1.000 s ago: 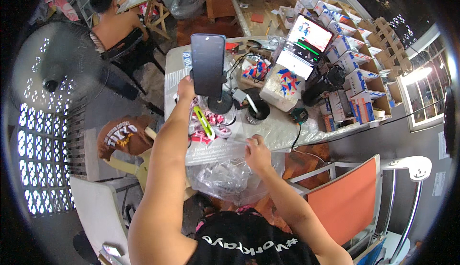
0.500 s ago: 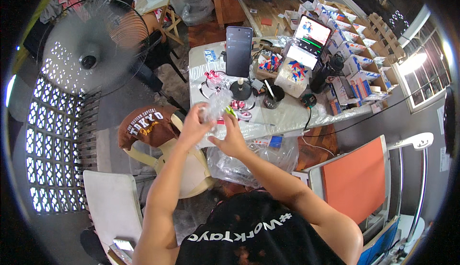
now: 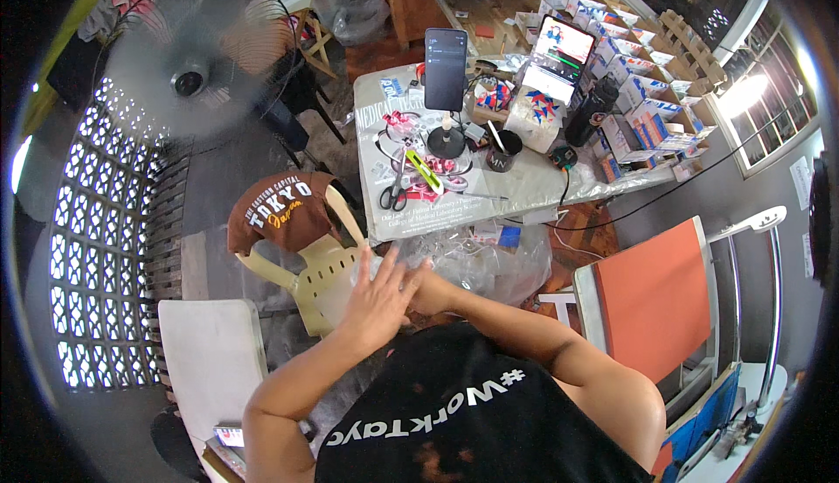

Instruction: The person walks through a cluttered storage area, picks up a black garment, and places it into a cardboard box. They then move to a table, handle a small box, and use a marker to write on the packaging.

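Observation:
My left hand (image 3: 377,305) is in front of me, below the table's near edge, back upward with its fingers stretched out. Crumpled clear plastic (image 3: 376,267) shows at its fingertips. My right hand (image 3: 430,292) meets it from the right, and its fingers are mostly hidden behind the left hand. How much plastic lies between the two hands is hidden. Beyond them on the table lie black-handled scissors (image 3: 395,193) and a yellow-green cutter knife (image 3: 425,171). Pink-and-white ribbon-like pieces (image 3: 444,182) lie around the cutter.
A phone (image 3: 446,70) stands on a round-based holder on the table (image 3: 516,199). Behind it are a lit tablet (image 3: 559,59), a black mug (image 3: 502,152), a dark bottle (image 3: 594,109) and cardboard compartments (image 3: 642,90). A clear plastic bag (image 3: 507,271) hangs below the edge. A chair (image 3: 325,277) stands left.
Both hands have come down from over the table toward my body, bringing the clear plastic along. They have closed together, the left now over the right. The scissors and cutter have come into plain sight.

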Demonstrator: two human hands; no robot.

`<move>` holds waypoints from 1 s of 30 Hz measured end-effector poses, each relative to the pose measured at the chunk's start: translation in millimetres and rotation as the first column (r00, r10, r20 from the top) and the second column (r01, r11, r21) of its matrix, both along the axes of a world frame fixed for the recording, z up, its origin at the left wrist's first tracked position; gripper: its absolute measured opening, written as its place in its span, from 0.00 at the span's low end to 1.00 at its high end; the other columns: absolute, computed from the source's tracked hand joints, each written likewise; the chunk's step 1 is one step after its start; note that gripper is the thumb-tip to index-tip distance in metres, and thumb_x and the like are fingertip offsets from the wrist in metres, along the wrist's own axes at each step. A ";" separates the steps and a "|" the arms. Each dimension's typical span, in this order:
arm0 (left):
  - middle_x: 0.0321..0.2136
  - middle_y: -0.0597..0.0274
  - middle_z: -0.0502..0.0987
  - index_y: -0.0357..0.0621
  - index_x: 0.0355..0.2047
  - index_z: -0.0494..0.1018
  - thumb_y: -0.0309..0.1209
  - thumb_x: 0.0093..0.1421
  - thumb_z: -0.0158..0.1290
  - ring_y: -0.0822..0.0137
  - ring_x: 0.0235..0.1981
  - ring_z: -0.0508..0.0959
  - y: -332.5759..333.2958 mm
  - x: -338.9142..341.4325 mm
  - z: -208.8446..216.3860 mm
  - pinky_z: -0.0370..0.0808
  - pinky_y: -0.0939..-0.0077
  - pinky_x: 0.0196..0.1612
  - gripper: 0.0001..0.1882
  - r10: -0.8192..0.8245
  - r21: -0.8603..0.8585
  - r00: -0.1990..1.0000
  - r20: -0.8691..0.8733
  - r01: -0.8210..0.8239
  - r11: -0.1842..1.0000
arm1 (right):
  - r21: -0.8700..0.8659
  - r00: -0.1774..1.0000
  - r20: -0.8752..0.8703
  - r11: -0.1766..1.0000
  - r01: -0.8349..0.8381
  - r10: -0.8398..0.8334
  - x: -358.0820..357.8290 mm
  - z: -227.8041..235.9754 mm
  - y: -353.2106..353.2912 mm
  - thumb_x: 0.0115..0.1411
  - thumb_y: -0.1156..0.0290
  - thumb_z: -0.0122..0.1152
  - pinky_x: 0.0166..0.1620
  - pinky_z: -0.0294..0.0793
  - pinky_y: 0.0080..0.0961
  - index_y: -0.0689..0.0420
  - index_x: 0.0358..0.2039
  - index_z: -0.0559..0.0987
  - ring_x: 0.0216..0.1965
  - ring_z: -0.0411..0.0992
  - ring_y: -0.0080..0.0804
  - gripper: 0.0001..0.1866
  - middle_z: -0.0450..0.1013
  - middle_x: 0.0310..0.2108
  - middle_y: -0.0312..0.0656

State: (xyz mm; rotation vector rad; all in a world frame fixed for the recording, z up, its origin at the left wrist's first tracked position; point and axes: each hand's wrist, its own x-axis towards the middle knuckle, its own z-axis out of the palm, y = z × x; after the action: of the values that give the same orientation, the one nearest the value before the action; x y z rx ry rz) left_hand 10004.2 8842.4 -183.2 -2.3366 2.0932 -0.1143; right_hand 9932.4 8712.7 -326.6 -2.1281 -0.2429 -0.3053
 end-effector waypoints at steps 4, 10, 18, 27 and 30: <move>0.34 0.48 0.79 0.44 0.51 0.70 0.37 0.61 0.50 0.50 0.39 0.79 30.7 17.9 -51.4 0.73 0.56 0.44 0.20 0.341 0.437 0.904 -0.256 -0.206 0.875 | 0.023 0.890 -0.455 0.999 -0.033 0.039 -13.2 34.1 -13.6 0.46 0.67 0.66 0.44 0.72 0.44 0.58 0.37 0.79 0.41 0.74 0.55 0.16 0.77 0.36 0.48; 0.27 0.42 0.76 0.38 0.32 0.71 0.34 0.65 0.45 0.43 0.32 0.76 57.5 24.6 -41.0 0.70 0.53 0.36 0.11 0.396 0.294 0.599 -0.696 -0.267 0.918 | -0.392 0.984 -0.050 0.909 0.139 -0.172 -34.6 30.5 -6.7 0.51 0.72 0.54 0.38 0.73 0.47 0.56 0.29 0.78 0.35 0.76 0.55 0.07 0.78 0.31 0.49; 0.24 0.54 0.74 0.38 0.33 0.71 0.39 0.67 0.47 0.64 0.26 0.72 69.5 52.6 -40.1 0.69 0.68 0.32 0.15 0.435 0.274 0.437 -0.788 -0.383 0.882 | 0.145 0.800 -0.588 0.989 -0.042 0.120 -21.2 83.9 -14.3 0.62 0.71 0.53 0.34 0.74 0.36 0.58 0.34 0.78 0.33 0.77 0.38 0.07 0.76 0.31 0.43; 0.40 0.60 0.78 0.43 0.46 0.72 0.36 0.68 0.45 0.65 0.40 0.80 37.6 28.9 -172.7 0.75 0.68 0.48 0.13 -0.327 0.134 -0.801 -0.502 -0.445 0.885 | 0.842 0.846 -0.457 -0.174 0.511 0.274 26.8 79.5 21.1 0.66 0.78 0.48 0.47 0.81 0.37 0.73 0.44 0.69 0.42 0.75 0.44 0.10 0.72 0.40 0.53; 0.36 0.61 0.77 0.44 0.46 0.72 0.36 0.69 0.41 0.66 0.34 0.78 4.0 -22.3 -186.3 0.74 0.65 0.47 0.13 -0.254 0.556 -0.928 -0.272 -0.367 0.746 | 0.768 0.776 -0.605 -0.124 0.628 0.181 24.5 75.9 20.2 0.62 0.83 0.52 0.43 0.85 0.36 0.77 0.43 0.68 0.40 0.77 0.47 0.10 0.71 0.40 0.55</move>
State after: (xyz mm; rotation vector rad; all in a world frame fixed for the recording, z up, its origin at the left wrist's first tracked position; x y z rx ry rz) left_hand 9981.9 8846.4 -369.5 0.6832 0.3951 -1.2715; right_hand 9956.9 8732.8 -250.6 -0.4799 0.6653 0.0154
